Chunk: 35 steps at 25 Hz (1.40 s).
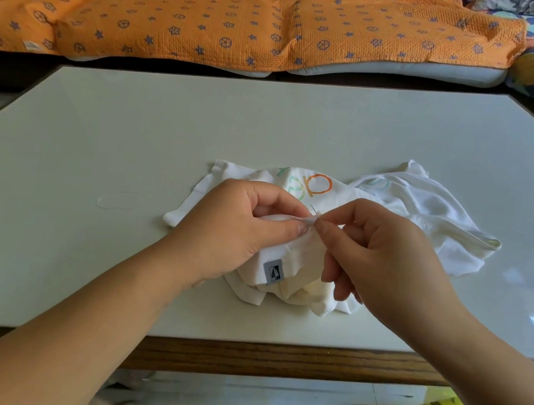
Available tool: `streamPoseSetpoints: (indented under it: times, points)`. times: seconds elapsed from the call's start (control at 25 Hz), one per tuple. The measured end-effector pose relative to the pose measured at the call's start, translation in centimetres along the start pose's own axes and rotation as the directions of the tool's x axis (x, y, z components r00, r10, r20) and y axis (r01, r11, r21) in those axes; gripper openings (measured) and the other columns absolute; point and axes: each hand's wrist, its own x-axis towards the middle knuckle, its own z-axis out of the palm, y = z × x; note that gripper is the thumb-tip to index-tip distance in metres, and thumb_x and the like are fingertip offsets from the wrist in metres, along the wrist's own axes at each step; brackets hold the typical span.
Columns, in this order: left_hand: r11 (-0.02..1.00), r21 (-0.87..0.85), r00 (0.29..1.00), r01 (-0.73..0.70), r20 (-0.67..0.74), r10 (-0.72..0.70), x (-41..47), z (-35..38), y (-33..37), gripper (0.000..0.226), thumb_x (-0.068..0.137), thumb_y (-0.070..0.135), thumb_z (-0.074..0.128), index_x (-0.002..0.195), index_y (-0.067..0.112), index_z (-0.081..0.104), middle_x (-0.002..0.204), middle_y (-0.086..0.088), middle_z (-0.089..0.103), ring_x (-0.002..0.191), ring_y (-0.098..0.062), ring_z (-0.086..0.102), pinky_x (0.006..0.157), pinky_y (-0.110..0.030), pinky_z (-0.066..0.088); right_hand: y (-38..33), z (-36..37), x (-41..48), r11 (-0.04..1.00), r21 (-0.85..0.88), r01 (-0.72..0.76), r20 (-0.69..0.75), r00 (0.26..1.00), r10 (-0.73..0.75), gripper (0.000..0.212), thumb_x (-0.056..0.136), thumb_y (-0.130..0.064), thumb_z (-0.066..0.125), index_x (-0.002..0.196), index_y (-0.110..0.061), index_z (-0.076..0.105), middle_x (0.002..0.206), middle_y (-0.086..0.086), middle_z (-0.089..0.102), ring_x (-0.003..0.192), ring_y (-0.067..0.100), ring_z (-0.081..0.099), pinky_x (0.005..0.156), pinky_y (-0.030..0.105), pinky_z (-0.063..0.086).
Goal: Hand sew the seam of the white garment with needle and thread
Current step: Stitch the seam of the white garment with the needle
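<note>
Evidently mid-stitch, the left hand (241, 223) is pinching the white garment (397, 204) seam while the right hand (386, 255) is gripping the needle (315, 210), likely needing pulling through next.

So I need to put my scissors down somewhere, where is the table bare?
The table is bare left of the white garment, and along the far edge toward the orange blanket. It is crowded mid-table, where the left hand and right hand pinch the seam.
</note>
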Motion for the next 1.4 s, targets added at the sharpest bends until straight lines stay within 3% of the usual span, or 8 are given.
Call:
streamPoseSetpoints:
  times: [0.28, 0.56, 0.8, 1.04, 1.12, 1.24, 1.32, 1.4]
  points:
    - [0.994, 0.098, 0.999, -0.039, -0.018, 0.041, -0.1, 0.4, -0.3, 0.021, 0.085, 0.012, 0.072, 0.093, 0.032, 0.075, 0.091, 0.018, 0.075, 0.089, 0.005, 0.068, 0.077, -0.008, 0.049, 0.2, 0.4, 0.3, 0.987, 0.156, -0.033, 0.008, 0.999, 0.032, 0.011, 0.097, -0.022, 0.057, 0.093, -0.013, 0.053, 0.061, 0.005, 0.07, 0.041, 0.011, 0.057, 0.044, 0.017, 0.045]
    - [0.973, 0.216, 0.997, -0.079, -0.01, 0.083, -0.3, 0.5, -0.2, 0.025, 0.085, 0.015, 0.072, 0.085, 0.04, 0.073, 0.078, 0.03, 0.07, 0.082, 0.014, 0.064, 0.071, -0.001, 0.042, 0.6, 0.4, 0.9, 0.897, 0.425, -0.124, 0.141, 0.987, 0.07, 0.013, 0.097, -0.014, 0.054, 0.103, -0.004, 0.059, 0.072, 0.016, 0.073, 0.065, 0.034, 0.071, 0.053, 0.032, 0.056]
    - [0.989, 0.132, 0.997, -0.072, -0.021, 0.075, -0.2, 0.5, -0.1, 0.015, 0.085, 0.022, 0.073, 0.087, 0.037, 0.075, 0.086, 0.022, 0.074, 0.086, 0.009, 0.067, 0.076, -0.006, 0.046, 0.8, 0.3, 1.2, 0.928, 0.371, -0.034, 0.023, 0.999, 0.027, 0.007, 0.093, -0.017, 0.063, 0.093, -0.012, 0.068, 0.069, 0.01, 0.072, 0.056, 0.026, 0.068, 0.045, 0.027, 0.047]
    - [0.993, 0.106, 0.999, 0.051, -0.006, -0.051, -0.2, 0.4, -0.3, 0.009, 0.085, 0.026, 0.072, 0.084, 0.034, 0.076, 0.083, 0.02, 0.074, 0.081, 0.003, 0.068, 0.069, -0.01, 0.048, 1.2, -1.1, 3.0, 0.903, 0.426, -0.056, -0.195, 0.969, 0.152, 0.008, 0.086, -0.027, 0.07, 0.08, -0.022, 0.072, 0.076, -0.007, 0.067, 0.063, 0.004, 0.055, 0.058, 0.018, 0.041]
    - [0.995, 0.056, 0.996, 0.087, 0.018, -0.088, -0.1, 0.3, -0.4, 0.009, 0.085, 0.023, 0.072, 0.085, 0.031, 0.077, 0.086, 0.016, 0.075, 0.085, 0.001, 0.069, 0.074, -0.013, 0.048, 1.4, -2.3, 3.8, 0.846, 0.524, -0.096, -0.149, 0.968, 0.202, 0.007, 0.091, -0.023, 0.065, 0.09, -0.018, 0.069, 0.084, -0.004, 0.073, 0.063, 0.009, 0.059, 0.06, 0.023, 0.042]
    - [0.993, 0.017, 0.992, 0.113, 0.054, -0.114, 0.0, 0.2, -0.4, 0.009, 0.084, 0.02, 0.073, 0.087, 0.027, 0.078, 0.09, 0.011, 0.076, 0.09, -0.002, 0.07, 0.083, -0.019, 0.048, 1.7, -3.3, 4.9, 0.615, 0.779, -0.124, -0.039, 0.969, 0.245, 0.007, 0.098, -0.01, 0.052, 0.096, -0.007, 0.059, 0.079, 0.007, 0.074, 0.06, 0.015, 0.068, 0.05, 0.02, 0.05]
    - [0.992, 0.0, 0.989, 0.126, 0.072, -0.126, 0.0, 0.1, -0.4, 0.01, 0.083, 0.018, 0.073, 0.085, 0.027, 0.078, 0.09, 0.01, 0.077, 0.09, -0.002, 0.07, 0.083, -0.019, 0.048, 2.1, -3.7, 5.6, 0.466, 0.878, -0.11, -0.023, 0.963, 0.27, 0.012, 0.1, -0.004, 0.046, 0.092, -0.003, 0.055, 0.074, 0.011, 0.072, 0.071, 0.022, 0.074, 0.058, 0.023, 0.058]
    - [0.989, 0.0, 0.985, 0.145, 0.093, -0.144, -0.1, 0.0, -0.3, 0.008, 0.083, 0.02, 0.073, 0.085, 0.026, 0.078, 0.089, 0.009, 0.077, 0.09, -0.001, 0.069, 0.084, -0.02, 0.047, 3.0, -4.2, 6.3, 0.483, 0.874, -0.041, -0.117, 0.949, 0.292, 0.011, 0.099, -0.002, 0.047, 0.092, 0.0, 0.055, 0.076, 0.015, 0.07, 0.082, 0.031, 0.074, 0.072, 0.032, 0.061]
